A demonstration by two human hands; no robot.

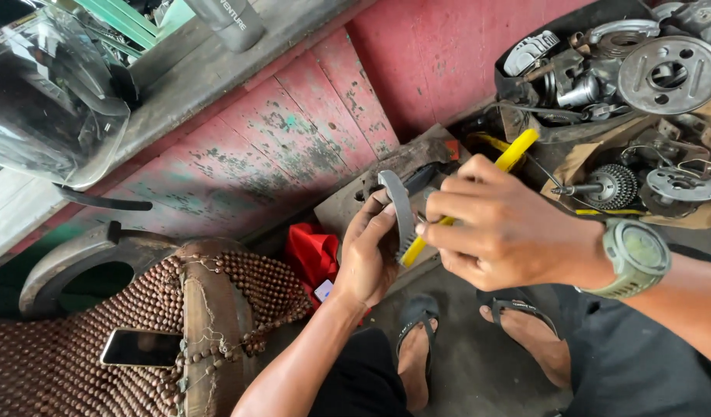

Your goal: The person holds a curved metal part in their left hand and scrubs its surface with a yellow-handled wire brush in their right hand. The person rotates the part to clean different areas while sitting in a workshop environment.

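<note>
**Yellow brush against a curved grey shoe**

Yellow plastic marks the toothbrush-like brush (460,193) that the right hand (510,232) grips with fingers closed round its handle, the bristled end pressed to the curved grey metal brake shoe (398,205). The left hand (367,255) is closed round that shoe from below, thumb on its outer arc, holding it upright between the person's knees. A bulky olive-green wristwatch (637,259) sits on the right wrist.

Behind the hands rises a red-painted wooden wall (309,131), its paint flaked to show green and grey patches. A dark, worn block of wood (417,162) lies just beyond the shoe, partly hidden by it. To the upper right, a heap of greasy metal engine parts (602,77) fills a dark tray: a round flat plate with cut-outs (670,73), a toothed gear on a shaft (614,185), and loose wires, some resting on brown cardboard.

At lower left, a seat cover of brown wooden beads (62,363) carries a dark smartphone (142,347) lying flat. A red cloth (313,255) is bunched between the seat and the left forearm. Black flip-flop sandals (417,316) show on the grey concrete floor (479,363) below the hands. A clear curved visor (47,100) shows at upper left.
</note>
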